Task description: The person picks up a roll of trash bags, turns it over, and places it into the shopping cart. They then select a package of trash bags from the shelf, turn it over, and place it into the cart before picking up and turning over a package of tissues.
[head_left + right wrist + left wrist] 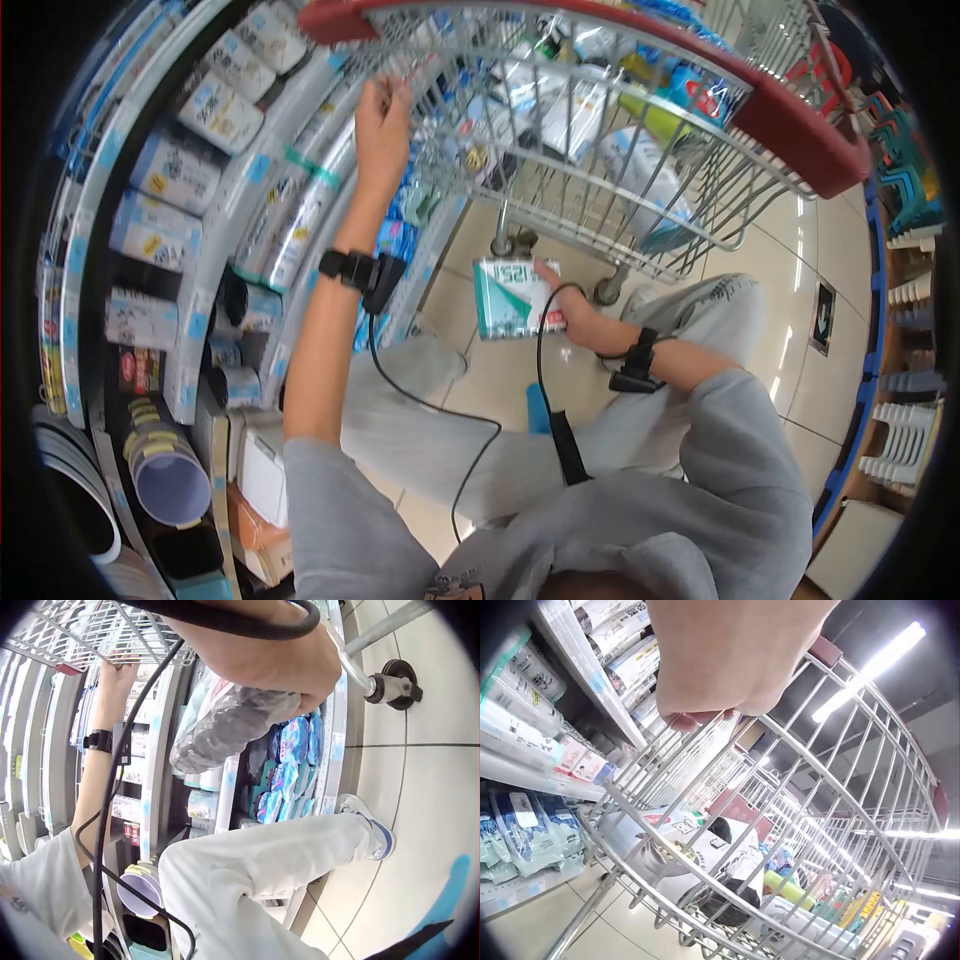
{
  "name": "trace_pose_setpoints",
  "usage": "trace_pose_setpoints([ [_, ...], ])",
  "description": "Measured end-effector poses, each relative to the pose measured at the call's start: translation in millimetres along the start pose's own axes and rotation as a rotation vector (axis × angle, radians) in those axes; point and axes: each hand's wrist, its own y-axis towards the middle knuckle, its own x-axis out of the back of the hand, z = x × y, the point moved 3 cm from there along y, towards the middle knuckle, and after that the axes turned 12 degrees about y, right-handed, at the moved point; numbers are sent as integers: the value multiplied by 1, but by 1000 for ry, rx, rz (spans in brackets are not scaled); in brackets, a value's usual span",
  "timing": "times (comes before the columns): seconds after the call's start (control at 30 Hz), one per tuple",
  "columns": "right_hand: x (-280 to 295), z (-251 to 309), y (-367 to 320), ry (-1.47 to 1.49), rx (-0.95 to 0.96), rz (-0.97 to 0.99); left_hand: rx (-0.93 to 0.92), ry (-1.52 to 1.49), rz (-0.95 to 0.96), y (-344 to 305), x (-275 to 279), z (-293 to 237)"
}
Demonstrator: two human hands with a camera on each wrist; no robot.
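My left hand (383, 135) grips the wire side of a shopping cart (800, 140), fingers curled over the metal in the left wrist view. Low over the floor, my right hand (585, 318) holds a flat pack of grey rolls (505, 300) by one end, thumb on its face. The pack has a white and teal label. Clear plastic wraps the grey rolls (225, 731) in the right wrist view. Part of the pack lies hidden behind the right hand there. In the cart are several packages, including a long white pack (645, 175) and a green item (655, 115).
Shelves (215, 290) with boxed goods and rolls run along the left. Blue packs (296, 742) fill a low shelf. Purple-rimmed bins (172, 488) stand at lower left. A cart wheel (608, 288) is near the right hand. Black cables (480, 418) hang across the body.
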Motion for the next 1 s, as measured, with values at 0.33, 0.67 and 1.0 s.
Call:
trace_pose_setpoints([
  [0.33,3,-1,5,-3,10,-36,-28,14,-100,-50,2,-27],
  [0.67,10,14,5,-35,117,16,579,92,142,-235,-13,55],
  [1.0,-19,27,-11,-300,337,177,921,-548,299,-261,-31,34],
])
